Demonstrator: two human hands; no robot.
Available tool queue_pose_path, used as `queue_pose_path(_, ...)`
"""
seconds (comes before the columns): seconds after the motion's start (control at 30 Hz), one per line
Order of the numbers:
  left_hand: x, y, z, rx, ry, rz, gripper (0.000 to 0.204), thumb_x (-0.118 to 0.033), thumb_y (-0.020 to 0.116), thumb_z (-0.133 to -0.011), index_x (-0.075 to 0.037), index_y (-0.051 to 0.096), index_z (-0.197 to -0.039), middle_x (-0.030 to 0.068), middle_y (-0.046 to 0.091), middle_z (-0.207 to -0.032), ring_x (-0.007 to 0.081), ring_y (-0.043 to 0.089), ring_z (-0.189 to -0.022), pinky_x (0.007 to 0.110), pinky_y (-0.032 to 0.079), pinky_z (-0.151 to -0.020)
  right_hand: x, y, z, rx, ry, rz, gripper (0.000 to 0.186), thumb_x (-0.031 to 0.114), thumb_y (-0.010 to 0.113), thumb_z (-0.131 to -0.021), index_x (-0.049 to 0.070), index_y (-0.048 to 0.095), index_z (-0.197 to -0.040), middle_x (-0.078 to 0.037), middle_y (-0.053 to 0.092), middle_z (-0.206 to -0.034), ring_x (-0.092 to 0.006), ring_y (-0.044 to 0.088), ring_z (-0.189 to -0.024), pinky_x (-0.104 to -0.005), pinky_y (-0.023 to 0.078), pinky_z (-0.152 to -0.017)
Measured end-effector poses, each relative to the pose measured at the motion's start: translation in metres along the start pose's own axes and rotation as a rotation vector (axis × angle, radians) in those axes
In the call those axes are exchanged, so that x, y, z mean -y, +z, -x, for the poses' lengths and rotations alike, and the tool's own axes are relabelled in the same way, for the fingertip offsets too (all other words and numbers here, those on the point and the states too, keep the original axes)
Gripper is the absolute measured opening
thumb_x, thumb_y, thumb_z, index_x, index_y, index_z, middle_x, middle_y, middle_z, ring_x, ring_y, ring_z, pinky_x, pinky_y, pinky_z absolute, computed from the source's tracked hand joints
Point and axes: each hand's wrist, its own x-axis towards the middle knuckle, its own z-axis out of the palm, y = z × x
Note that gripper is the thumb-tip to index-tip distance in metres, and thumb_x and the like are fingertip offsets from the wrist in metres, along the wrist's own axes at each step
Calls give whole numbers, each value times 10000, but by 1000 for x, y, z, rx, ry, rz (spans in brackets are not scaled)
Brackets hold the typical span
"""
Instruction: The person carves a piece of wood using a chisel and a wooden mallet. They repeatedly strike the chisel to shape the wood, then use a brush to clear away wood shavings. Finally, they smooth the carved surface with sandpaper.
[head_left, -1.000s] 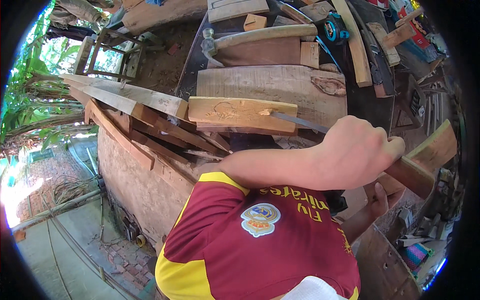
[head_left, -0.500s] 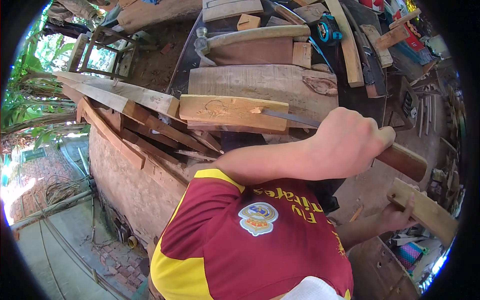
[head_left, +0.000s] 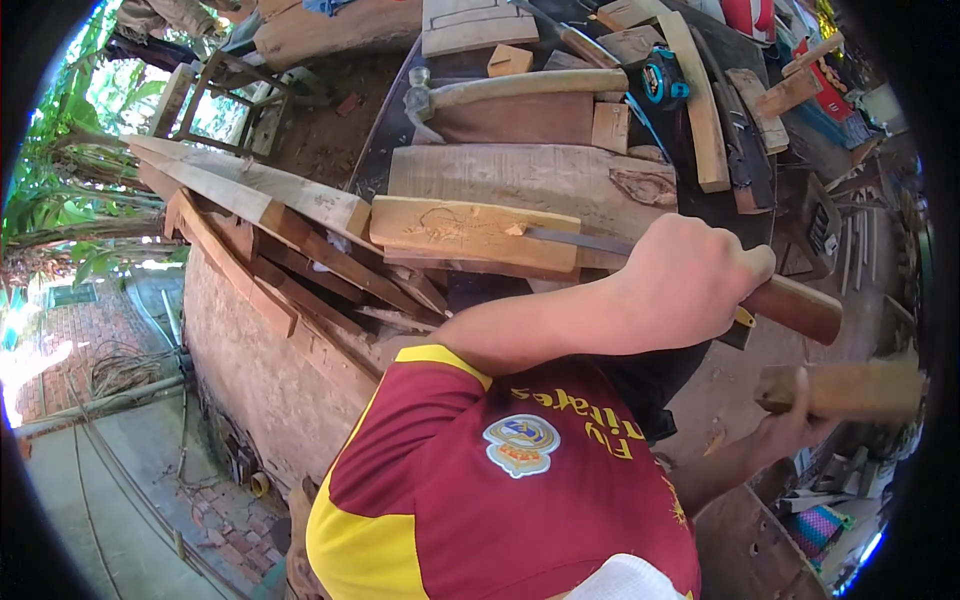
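My left hand [head_left: 690, 285] is wrapped round a chisel [head_left: 795, 308] with a thick brown wooden handle. Its flat metal blade points left, and the tip meets a raised chip on a yellowish wood block [head_left: 450, 228]. Pencil-like curved lines mark that block's upper face. To the right, behind the chisel's handle end, my right hand [head_left: 790, 432] grips a chunky wooden mallet [head_left: 850, 390], slightly blurred; a gap separates it from the handle. Under the marked block lies a wide pale board [head_left: 500, 172].
Beyond the board lie a claw hammer [head_left: 520, 88], a teal tape measure [head_left: 664, 78] and a long wood strip [head_left: 697, 110]. Several long timbers [head_left: 255, 190] stick out at the left beside a stool frame [head_left: 225, 105]. A woven colourful bag [head_left: 818, 532] is at lower right.
My right hand has swung the mallet up and closer to the chisel's handle end, turning it more level. The chisel stays on the block; the whole view has shifted slightly.
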Motion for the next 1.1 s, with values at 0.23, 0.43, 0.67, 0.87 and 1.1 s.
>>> queue_pose_path(0.23, -1, -8, 1, 16, 25, 27, 191, -118, 669, -678, -104, 602, -857, 98, 631, -665, 323, 648, -620, 441, 493, -535, -2, 15, 10, -104, -257, 20, 541, 67, 815, -741, -41, 561, -1206, -112, 616, -1108, -252, 623, -949, -352, 511, -877)
queue_pose_path(0.43, 32, -25, 14, -52, -192, -187, 188, -142, 705, -667, -119, 659, -848, 123, 634, -669, 339, 657, -648, 454, 505, -562, 1, 37, 26, 225, -194, 146, 468, 81, 751, -792, -23, 562, -1208, -143, 607, -1134, -244, 614, -978, -367, 519, -863)
queue_pose_path(0.67, 41, -30, 36, 76, -156, -200, 194, -146, 703, -667, -114, 646, -850, 112, 630, -648, 324, 658, -636, 440, 498, -555, 19, 45, 2, -187, 210, -418, 463, -18, 724, -736, -36, 566, -1171, -150, 625, -1097, -250, 631, -957, -386, 550, -852)
queue_pose_path(0.87, 23, -25, 34, 125, 6, -66, 175, -146, 683, -677, -94, 625, -834, 110, 626, -634, 320, 654, -607, 430, 488, -522, 8, 39, 18, -113, 173, -240, 514, 12, 690, -753, -43, 522, -1236, -174, 606, -1132, -275, 620, -995, -398, 548, -852)
queue_pose_path(1.1, -4, -5, 20, 120, 151, 59, 105, -140, 623, -739, -74, 582, -810, 116, 591, -590, 317, 634, -557, 410, 478, -487, -33, 11, 17, -143, 139, -250, 542, 97, 628, -806, -14, 488, -1317, -189, 573, -1231, -327, 580, -1120, -421, 528, -910)
